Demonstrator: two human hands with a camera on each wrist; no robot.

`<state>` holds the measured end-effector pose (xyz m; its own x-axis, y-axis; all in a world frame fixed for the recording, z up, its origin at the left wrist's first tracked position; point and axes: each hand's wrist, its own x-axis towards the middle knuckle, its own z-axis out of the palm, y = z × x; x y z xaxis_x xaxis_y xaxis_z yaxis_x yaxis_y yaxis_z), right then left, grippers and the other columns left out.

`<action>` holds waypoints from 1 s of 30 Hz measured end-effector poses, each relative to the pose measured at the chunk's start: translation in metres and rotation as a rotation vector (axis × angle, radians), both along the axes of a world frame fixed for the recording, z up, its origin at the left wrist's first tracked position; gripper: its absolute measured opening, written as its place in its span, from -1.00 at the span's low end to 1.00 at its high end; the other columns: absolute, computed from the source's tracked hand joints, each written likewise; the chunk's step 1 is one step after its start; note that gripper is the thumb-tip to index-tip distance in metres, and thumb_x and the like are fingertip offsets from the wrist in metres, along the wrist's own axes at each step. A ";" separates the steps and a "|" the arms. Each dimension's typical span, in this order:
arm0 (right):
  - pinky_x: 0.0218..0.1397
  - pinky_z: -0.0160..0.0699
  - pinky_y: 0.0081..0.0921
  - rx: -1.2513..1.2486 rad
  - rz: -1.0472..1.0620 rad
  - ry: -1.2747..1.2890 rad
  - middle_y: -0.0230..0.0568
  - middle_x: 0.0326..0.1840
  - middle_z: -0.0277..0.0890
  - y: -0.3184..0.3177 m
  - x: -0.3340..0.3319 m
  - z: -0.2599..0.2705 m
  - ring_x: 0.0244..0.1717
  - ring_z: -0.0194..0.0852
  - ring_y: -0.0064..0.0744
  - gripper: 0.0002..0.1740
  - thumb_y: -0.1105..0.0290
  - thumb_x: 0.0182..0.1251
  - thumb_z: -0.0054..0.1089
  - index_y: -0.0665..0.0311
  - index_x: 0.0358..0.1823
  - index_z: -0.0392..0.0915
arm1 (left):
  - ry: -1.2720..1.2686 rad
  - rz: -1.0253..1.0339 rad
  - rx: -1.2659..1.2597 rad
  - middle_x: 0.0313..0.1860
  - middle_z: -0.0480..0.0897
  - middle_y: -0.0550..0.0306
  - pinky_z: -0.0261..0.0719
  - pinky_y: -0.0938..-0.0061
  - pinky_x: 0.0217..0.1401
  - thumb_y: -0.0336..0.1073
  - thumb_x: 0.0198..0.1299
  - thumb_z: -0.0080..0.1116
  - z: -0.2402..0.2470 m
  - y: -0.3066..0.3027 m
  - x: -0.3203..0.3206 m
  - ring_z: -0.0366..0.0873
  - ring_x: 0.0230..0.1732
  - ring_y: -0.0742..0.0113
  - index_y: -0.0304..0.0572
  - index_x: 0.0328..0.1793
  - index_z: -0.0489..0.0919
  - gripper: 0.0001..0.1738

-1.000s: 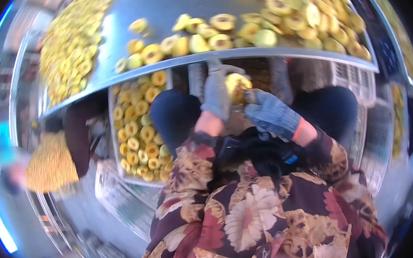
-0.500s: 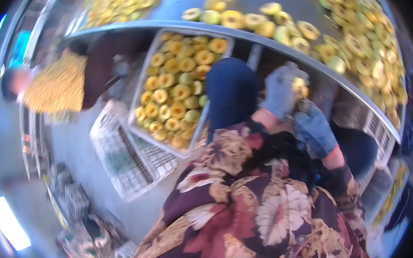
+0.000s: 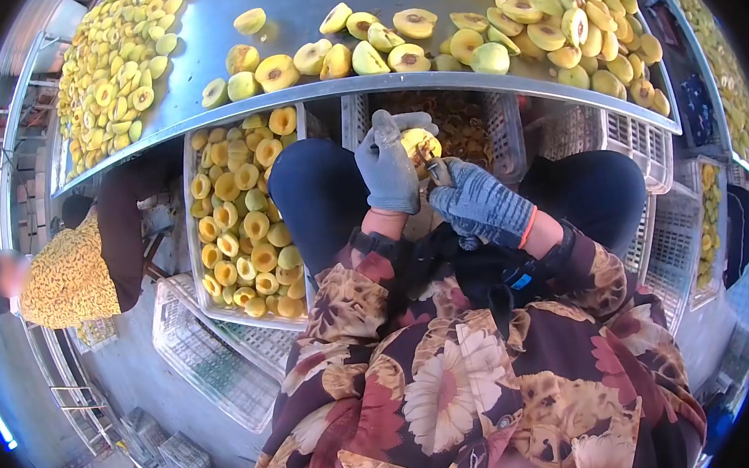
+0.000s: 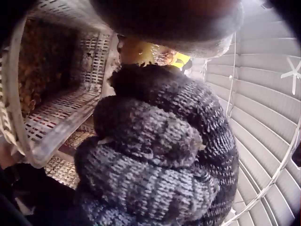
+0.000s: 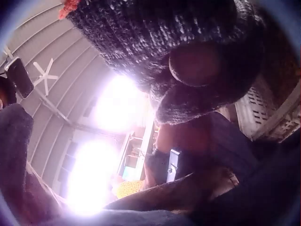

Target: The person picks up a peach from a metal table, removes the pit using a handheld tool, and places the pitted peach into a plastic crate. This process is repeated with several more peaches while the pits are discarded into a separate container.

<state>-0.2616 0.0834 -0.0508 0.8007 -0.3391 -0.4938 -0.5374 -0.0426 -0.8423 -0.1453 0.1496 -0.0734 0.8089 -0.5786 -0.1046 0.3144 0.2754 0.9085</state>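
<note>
My gloved left hand (image 3: 389,167) grips a yellow peach half (image 3: 420,145) in front of my knees, its cut face showing a brown centre. In the left wrist view, curled gloved fingers (image 4: 150,146) cover most of the fruit. My right hand (image 3: 488,206), in a blue-grey knit glove, grips a short tool (image 3: 439,172) whose metal tip meets the cut face near the brown centre. The rounded end of its handle (image 5: 195,63) pokes out of the fist in the right wrist view; the rest is hidden inside the glove.
A metal table (image 3: 288,30) ahead bears piles of halved peaches (image 3: 543,23). Under its edge stand a crate of pitted halves (image 3: 197,274) at left and a crate with brown scraps (image 3: 516,135). Stacked crates (image 3: 217,352) lie on the floor; another person (image 3: 69,271) sits at left.
The head view swung left and came back. Both hands stay together at the peach half, and the tool's tip now shows against its brown centre.
</note>
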 end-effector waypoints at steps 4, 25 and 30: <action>-0.18 0.54 -0.25 0.423 -0.108 0.120 0.05 -0.39 0.52 -0.003 -0.002 0.015 -0.29 0.55 -0.03 -0.64 0.25 0.22 0.12 0.43 -0.12 0.44 | -0.144 0.104 -0.055 -0.42 0.66 -0.02 0.61 0.48 -0.25 0.03 0.42 -0.14 -0.005 -0.006 -0.007 0.64 -0.39 0.29 -0.46 -0.29 0.61 -0.40; -0.56 0.43 -0.36 0.352 0.006 0.132 -0.19 -0.59 0.39 -0.011 -0.011 0.007 -0.62 0.43 -0.28 -0.83 0.36 0.21 0.11 0.27 -0.23 0.41 | 0.033 -0.270 0.278 -0.43 0.66 -0.01 0.59 0.53 -0.39 -0.12 0.37 0.02 -0.012 -0.011 0.006 0.61 -0.48 0.36 -0.42 -0.32 0.59 -0.58; -0.70 0.28 -0.52 0.838 0.022 -0.097 -0.44 -0.65 0.25 -0.015 -0.022 -0.015 -0.72 0.25 -0.53 -0.92 0.35 0.32 0.10 0.12 -0.29 0.39 | 0.016 -0.109 0.077 -0.47 0.67 0.06 0.56 0.57 -0.41 -0.15 0.35 0.06 -0.009 -0.013 -0.004 0.60 -0.49 0.41 -0.41 -0.34 0.61 -0.60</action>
<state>-0.2831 0.0687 -0.0654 0.8548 0.1251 -0.5037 -0.4674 0.6074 -0.6423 -0.1497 0.1368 -0.0821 0.7396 -0.6527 -0.1641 0.3530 0.1686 0.9203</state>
